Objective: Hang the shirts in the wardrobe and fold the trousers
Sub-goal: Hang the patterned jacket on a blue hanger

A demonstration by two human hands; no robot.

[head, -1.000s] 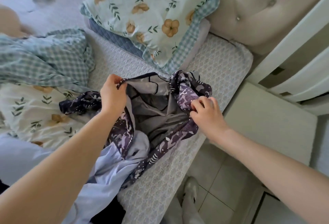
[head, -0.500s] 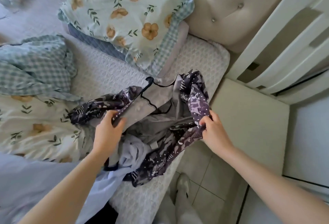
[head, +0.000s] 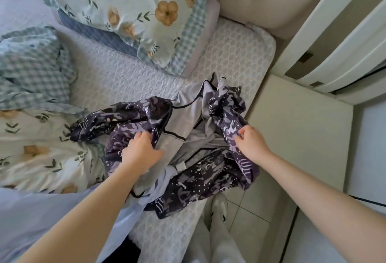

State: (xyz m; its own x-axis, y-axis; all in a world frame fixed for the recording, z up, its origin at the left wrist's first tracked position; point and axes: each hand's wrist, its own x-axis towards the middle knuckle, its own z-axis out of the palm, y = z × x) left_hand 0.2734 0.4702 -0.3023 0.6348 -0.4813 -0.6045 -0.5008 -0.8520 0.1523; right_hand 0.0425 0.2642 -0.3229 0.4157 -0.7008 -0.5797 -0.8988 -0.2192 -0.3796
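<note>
On the bed (head: 117, 79), crumpled purple-patterned garment (head: 194, 181), grey lining out, both hands' fingers (head: 144, 137) pinching it

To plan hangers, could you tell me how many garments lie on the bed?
2: a patterned garment in the middle, and a pale blue shirt under its near-left corner; others may be hidden.

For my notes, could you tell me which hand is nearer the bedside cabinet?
Right. The right hand grips the patterned garment beside the bedside cabinet; the left hand grips it farther left.
</note>
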